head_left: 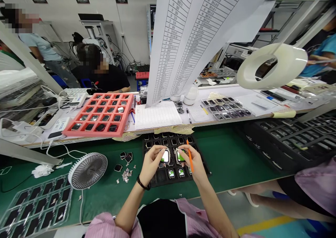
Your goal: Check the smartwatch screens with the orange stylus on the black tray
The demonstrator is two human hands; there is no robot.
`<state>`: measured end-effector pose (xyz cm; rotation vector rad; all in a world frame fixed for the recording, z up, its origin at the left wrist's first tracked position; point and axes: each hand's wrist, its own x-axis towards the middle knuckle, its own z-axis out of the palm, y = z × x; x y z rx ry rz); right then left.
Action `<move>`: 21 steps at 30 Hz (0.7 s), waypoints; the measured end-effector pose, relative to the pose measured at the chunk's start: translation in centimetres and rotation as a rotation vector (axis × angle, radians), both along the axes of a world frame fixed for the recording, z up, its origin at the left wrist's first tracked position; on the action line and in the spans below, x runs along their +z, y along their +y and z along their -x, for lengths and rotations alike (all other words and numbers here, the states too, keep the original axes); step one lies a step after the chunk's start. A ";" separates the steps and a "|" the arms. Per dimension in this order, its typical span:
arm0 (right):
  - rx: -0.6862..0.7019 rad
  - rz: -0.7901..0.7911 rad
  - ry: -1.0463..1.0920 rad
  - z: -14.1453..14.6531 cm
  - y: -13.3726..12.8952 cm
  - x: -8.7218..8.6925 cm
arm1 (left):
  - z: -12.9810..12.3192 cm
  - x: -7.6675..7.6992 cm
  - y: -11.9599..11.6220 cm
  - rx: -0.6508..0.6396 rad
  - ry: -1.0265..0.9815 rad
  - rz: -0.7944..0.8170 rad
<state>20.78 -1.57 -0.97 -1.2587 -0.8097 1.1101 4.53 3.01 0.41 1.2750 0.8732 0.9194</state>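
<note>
My left hand is closed on a smartwatch case whose screen glows mostly white. In my right hand is another smartwatch case, lit green and white. An orange stick-like tool also stands between the fingers of that hand. Both watches are held side by side, a little apart, above a black foam tray. Strapless watch cases sit in several of its slots, and two in the near row, such as this lit watch, show green and white screens. My hands hide part of the tray.
A small grey fan stands left, near loose watch cases and small scraps. A clear tray lies front left. On the shelf are a red foam tray and a tape roll hanging above. Black trays are right.
</note>
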 end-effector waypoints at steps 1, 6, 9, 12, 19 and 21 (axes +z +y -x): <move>0.002 -0.002 -0.004 0.0 0.0 0.0 | 0.0 -0.1 0.0 0.002 0.003 0.004; 0.057 -0.013 -0.055 -0.1 0.1 -0.1 | 0.1 -0.5 0.3 -0.038 0.039 -0.063; 0.098 -0.029 -0.101 -0.4 0.0 -0.1 | 0.2 -0.7 0.5 -0.068 0.055 -0.092; 0.132 -0.062 -0.130 -0.6 -0.1 -0.2 | 0.2 -0.7 0.6 -0.072 0.076 -0.086; 0.186 -0.048 -0.098 -0.6 -0.1 -0.5 | -0.1 -0.4 0.8 0.007 0.067 -0.074; 0.182 -0.052 -0.084 -0.5 -0.1 -0.6 | -0.1 -0.3 0.8 0.032 0.070 -0.051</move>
